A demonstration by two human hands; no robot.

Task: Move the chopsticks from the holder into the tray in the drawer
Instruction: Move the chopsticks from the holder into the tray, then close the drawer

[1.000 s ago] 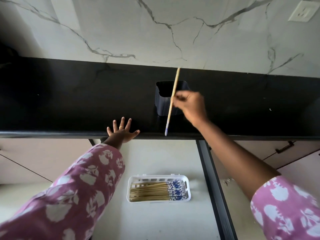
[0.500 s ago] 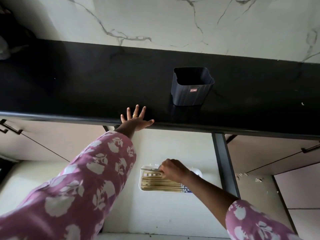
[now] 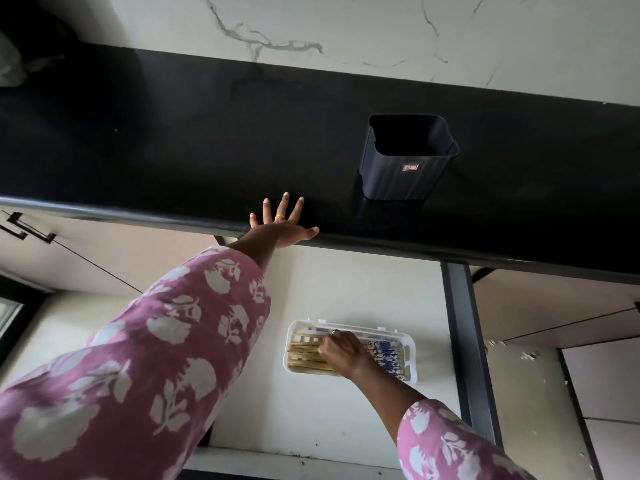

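One holder (image 3: 405, 168), dark blue with a small red label, stands upright on the black counter (image 3: 156, 143), set a little back from its front edge. One white tray (image 3: 411, 346) lies in the open drawer (image 3: 311, 292) below the counter, and the chopsticks (image 3: 304, 356) lie flat in it, side by side, plain wooden ends to the left and blue-patterned ends to the right. They are packed too close and too much covered to count. Two hands show. The left hand (image 3: 281, 226) rests flat on the front edge of the counter, fingers straight and spread, a ring on one finger, holding nothing. The right hand (image 3: 341, 351) is down in the tray on top of the chopsticks with its fingers curled; whether it grips one of them or only presses on them cannot be told. Both arms wear pink sleeves with a white flower print. The drawer has a pale bottom and a dark grey side rail (image 3: 464, 341) on the right. Pale cabinet fronts sit to either side, the left one with one dark handle (image 3: 26, 227). Behind the counter rises a white wall (image 3: 363, 26) with grey veins.
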